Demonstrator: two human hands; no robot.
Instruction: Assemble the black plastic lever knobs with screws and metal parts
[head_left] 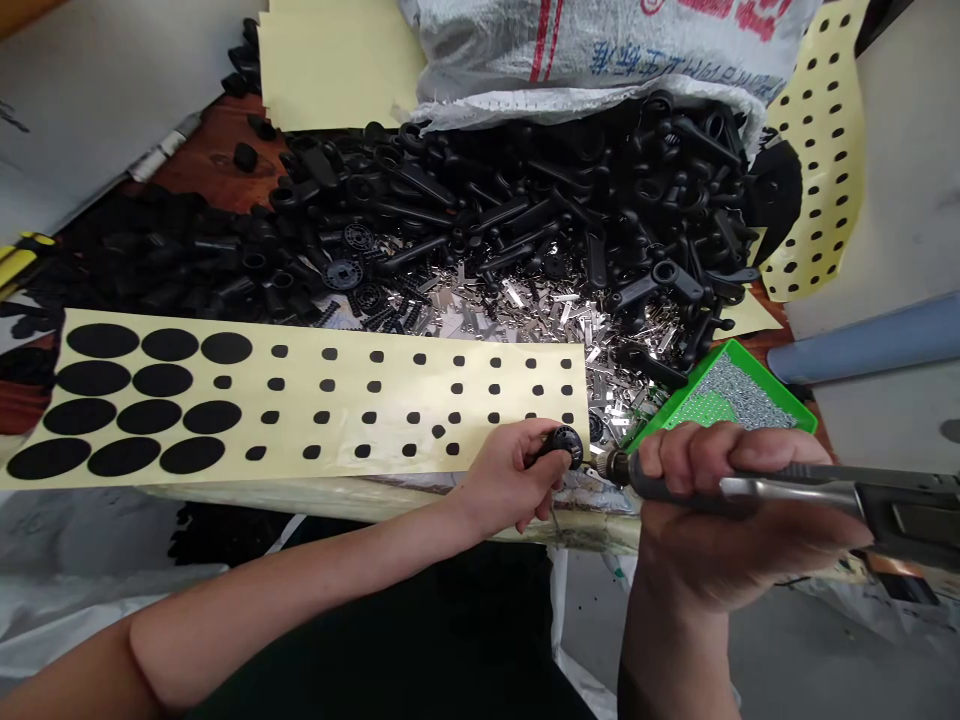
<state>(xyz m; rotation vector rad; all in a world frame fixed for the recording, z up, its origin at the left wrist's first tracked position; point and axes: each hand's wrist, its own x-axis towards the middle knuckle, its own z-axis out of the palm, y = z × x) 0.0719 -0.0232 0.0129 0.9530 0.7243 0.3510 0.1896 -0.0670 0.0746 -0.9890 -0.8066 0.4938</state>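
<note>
Over the yellow sheet's (pixel 416 385) near right corner, my left hand (pixel 506 475) pinches a black round part (pixel 567 446), thumb and fingers closed, probably to face it toward the driver (pixel 810 492). Right of the sheet, my right hand (pixel 720 545) wraps fully around that driver, likely for steadiness; the green tray (pixel 675 402), also right of it, presumably sits for easy reach.

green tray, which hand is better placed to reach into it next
Probably the right hand: it looks nearer the tray, though it holds a driver. The left hand is farther off and pinches a black disc.
</note>
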